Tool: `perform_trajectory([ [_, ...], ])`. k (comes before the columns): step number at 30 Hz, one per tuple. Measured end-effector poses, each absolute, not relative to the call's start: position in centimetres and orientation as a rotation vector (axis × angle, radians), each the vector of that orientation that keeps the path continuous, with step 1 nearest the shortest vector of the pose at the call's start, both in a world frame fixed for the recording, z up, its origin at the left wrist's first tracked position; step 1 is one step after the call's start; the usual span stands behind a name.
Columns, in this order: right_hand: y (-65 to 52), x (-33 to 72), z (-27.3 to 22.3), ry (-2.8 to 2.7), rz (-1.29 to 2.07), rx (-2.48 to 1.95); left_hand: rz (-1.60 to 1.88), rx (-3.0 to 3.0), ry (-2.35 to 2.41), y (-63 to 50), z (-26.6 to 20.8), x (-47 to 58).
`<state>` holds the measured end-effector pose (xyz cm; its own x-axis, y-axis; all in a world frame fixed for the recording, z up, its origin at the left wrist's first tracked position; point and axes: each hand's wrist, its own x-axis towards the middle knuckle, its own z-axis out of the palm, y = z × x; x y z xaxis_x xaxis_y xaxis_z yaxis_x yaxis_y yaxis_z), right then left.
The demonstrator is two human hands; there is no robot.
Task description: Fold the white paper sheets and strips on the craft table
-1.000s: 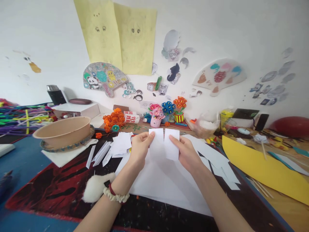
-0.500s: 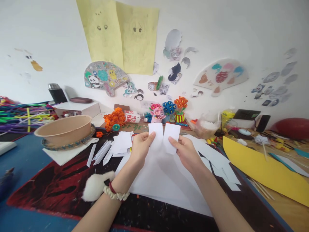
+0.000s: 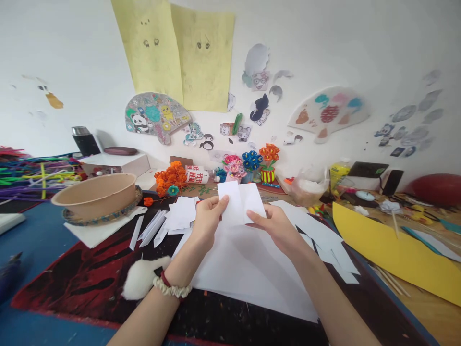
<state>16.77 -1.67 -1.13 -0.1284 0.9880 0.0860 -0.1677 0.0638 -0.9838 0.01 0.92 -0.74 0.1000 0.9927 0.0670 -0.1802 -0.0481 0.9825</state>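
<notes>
My left hand [image 3: 209, 216] pinches a small white paper rectangle [image 3: 230, 204] between thumb and fingers, holding it upright. In my right hand [image 3: 275, 221] is another white paper piece [image 3: 254, 204], tilted and wider, its left edge meeting or overlapping the first. Both are raised above a large white paper sheet [image 3: 248, 269] lying on the dark mat. Just left of my left hand lies a pile of small white paper pieces [image 3: 181, 212], with folded paper strips [image 3: 153, 227] beside it.
A tan basin [image 3: 95, 194] stands at the left, near a fluffy white object [image 3: 140, 278]. Cut white paper [image 3: 324, 240] and a yellow sheet [image 3: 392, 250] lie to the right. Orange craft flowers [image 3: 173, 178] and small flower pots [image 3: 267, 174] line the back by the wall.
The two papers have come together from a small gap to touching or overlapping. The right one has turned and shows a wider face. Both hands keep their hold.
</notes>
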Motion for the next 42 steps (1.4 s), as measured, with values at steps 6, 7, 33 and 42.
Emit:
perform_trajectory([
  [6,-1.0,17.1,-2.0,-1.159,1.193,-1.040,1.102,1.412,1.007,1.2,-0.8,-0.1],
  [7,-1.0,17.2,-2.1,-1.169,1.195,-1.050,1.069,1.465,1.027,1.3,-0.9,-0.1],
  [33,-0.5,17.8,-2.5,-1.055,1.269,-1.034,1.205,1.595,1.132,2.2,-0.7,-1.2],
  [42,-1.5,16.3,-2.1,-1.401,1.472,-0.952,1.126,1.895,1.292,1.8,-1.8,-0.1],
])
